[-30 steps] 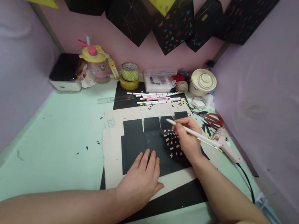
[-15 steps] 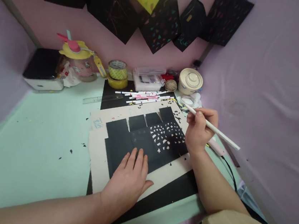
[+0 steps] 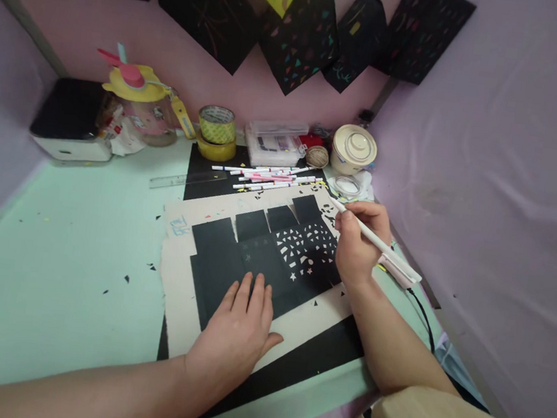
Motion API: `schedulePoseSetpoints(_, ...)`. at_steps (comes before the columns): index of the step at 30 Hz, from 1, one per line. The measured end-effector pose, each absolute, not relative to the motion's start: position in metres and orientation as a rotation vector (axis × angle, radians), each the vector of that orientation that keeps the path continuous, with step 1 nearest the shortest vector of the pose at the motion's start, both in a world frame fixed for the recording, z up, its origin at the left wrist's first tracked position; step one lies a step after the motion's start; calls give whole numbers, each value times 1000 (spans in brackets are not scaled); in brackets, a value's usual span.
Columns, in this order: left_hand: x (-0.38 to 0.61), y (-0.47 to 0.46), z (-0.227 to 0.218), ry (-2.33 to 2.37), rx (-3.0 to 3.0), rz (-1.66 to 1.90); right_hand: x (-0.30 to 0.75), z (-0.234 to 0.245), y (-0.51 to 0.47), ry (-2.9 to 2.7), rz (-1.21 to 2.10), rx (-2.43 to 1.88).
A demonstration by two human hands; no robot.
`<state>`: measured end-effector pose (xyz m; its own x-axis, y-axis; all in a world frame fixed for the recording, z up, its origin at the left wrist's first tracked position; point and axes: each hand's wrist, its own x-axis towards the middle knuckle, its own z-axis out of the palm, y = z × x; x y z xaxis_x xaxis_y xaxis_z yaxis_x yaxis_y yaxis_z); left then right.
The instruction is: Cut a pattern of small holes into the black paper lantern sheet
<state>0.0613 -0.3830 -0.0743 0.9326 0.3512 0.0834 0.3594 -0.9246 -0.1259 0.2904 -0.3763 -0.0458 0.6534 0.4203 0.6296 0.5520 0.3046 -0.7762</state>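
The green table (image 3: 72, 293) bears a white sheet (image 3: 171, 304), and on that lies the black card (image 3: 215, 262). From here, 1 panel looks finished, full of holes (image 3: 293, 276); leftward seems uncut. The left hand (image 3: 235, 321) rests flat on it, fingers slightly spread; the right hand (image 3: 361, 245) pinches a white pen-like tool (image 3: 380, 244). Scraps (image 3: 126, 278) lie scattered.

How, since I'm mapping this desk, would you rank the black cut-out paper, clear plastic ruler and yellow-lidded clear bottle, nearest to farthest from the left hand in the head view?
1. Black cut-out paper: under the left hand.
2. Clear plastic ruler: forward, to the left.
3. Yellow-lidded clear bottle: farther back and left.
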Motion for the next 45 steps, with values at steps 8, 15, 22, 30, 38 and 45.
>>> schedulePoseSetpoints(8,62,-384,-75,-559,-2938,-95,265,-48,-381,-1103,417,-1421)
schedulePoseSetpoints(15,61,-386,-74,-603,-2953,-160,239,-65,-380,-1268,647,-1572)
schedulePoseSetpoints(22,61,-387,-74,-597,-2965,-147,240,-76,-376,-1304,592,-1595)
schedulePoseSetpoints(30,61,-386,-75,-594,-2974,-132,250,-66,-372,-1126,418,-1500)
schedulePoseSetpoints(38,60,-386,-74,-595,-2990,-112,277,-32,-379,-1015,137,-1316)
schedulePoseSetpoints(45,60,-381,-69,-584,-3016,-134,282,-7,-375,-1280,487,-1321)
